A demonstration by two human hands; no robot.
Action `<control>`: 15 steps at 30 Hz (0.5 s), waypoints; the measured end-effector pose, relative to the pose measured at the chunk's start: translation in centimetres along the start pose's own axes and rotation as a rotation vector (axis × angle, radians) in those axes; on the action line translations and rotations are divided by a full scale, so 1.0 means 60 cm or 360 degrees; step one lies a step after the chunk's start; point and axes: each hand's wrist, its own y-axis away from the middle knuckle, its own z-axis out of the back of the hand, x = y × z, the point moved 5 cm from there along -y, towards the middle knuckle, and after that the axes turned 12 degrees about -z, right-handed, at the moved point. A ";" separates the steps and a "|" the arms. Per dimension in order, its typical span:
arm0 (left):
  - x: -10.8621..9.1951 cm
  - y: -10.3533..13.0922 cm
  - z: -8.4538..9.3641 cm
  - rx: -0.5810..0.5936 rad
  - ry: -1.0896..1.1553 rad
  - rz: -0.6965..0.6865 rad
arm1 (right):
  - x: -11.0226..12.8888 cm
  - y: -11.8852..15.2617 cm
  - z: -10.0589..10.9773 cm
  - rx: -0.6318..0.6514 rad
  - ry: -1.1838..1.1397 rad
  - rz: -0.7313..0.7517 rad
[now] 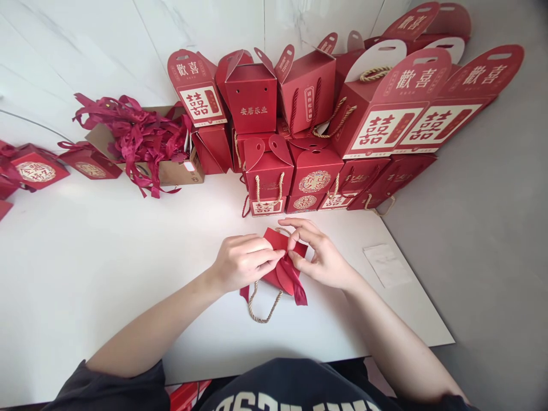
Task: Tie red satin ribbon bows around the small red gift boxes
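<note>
A small red gift box (270, 278) with twisted rope handles (266, 319) stands on the white table in front of me. Dark red ribbon (295, 282) lies across its top, one tail hanging down the near side. My left hand (246, 261) is closed in a pinch on the ribbon at the middle of the box top. From the other side, my right hand (319, 254) pinches the ribbon between thumb and forefinger, its other fingers raised. The two sets of fingertips nearly meet there and hide the ribbon's centre.
Behind the box, stacked red gift boxes (317, 174) line the wall. To the left, a cardboard box (184, 173) overflows with ribbons (141, 134); more red boxes (36, 165) sit farther left. A pale paper sheet (387, 266) lies near the table's right edge.
</note>
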 end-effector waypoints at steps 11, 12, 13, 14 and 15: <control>-0.001 -0.005 0.004 -0.0030 0.0011 0.0009 | 0.001 0.002 0.010 0.0126 -0.0040 -0.0066; -0.001 -0.005 0.004 -0.0031 0.0013 0.0008 | 0.001 0.002 0.010 0.0150 -0.0036 -0.0070; -0.001 -0.005 0.003 -0.0032 0.0016 0.0007 | 0.001 0.002 0.009 0.0171 -0.0030 -0.0075; -0.001 -0.005 0.003 -0.0032 0.0019 0.0007 | 0.001 0.002 0.008 0.0188 -0.0022 -0.0081; 0.000 -0.004 0.002 -0.0030 0.0024 0.0009 | 0.001 0.003 0.006 0.0202 -0.0015 -0.0086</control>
